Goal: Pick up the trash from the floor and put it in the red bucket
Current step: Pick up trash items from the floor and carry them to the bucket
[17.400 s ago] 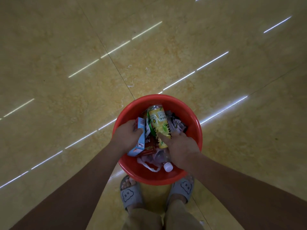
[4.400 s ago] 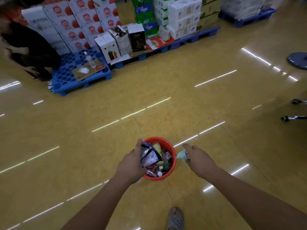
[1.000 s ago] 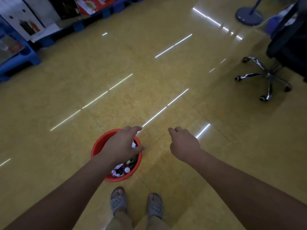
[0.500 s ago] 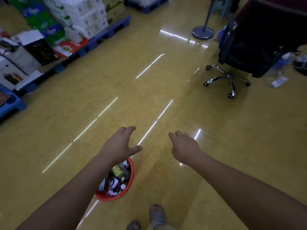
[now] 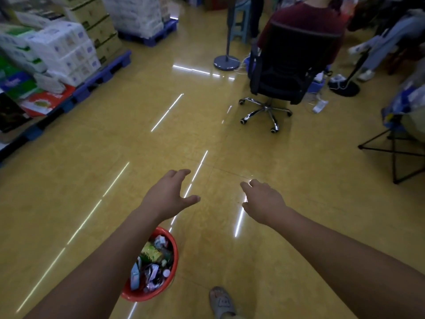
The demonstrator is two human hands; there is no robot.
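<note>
One red bucket (image 5: 149,295) stands on the floor in the lower middle of the frame, partly hidden under the left forearm. It is heaped with trash (image 5: 151,268): crumpled wrappers, a pale blue carton on its left side, and what looks like a yellow-green packet near the top, though the blur makes the labels unreadable. The left hand (image 5: 169,195) hangs above and beyond the bucket, toward the middle of the frame and well apart from the rim. Its palm is down, fingers loosely spread and thumb out to the right, holding nothing. The right hand (image 5: 264,202) is level with it at centre right, also palm down, fingers lightly bent and empty. Neither hand touches the bucket. Near the bucket's right side, at the bottom edge, is one foot in a grey sandal (image 5: 222,305).

Around them the yellow tiled floor (image 5: 115,139) runs open up through the middle of the frame, streaked with reflected light strips. Its left edge is lined by blue pallets (image 5: 101,77) loaded with stacked cartons (image 5: 66,49). At upper right a black office chair (image 5: 287,72) on a chrome wheeled base holds a seated person in a dark red top (image 5: 305,21). A round stand base (image 5: 226,63) sits just left of the chair. At the right edge stands a black folding frame (image 5: 393,155), with cables and a power strip (image 5: 319,106) on the floor between it and the chair.
</note>
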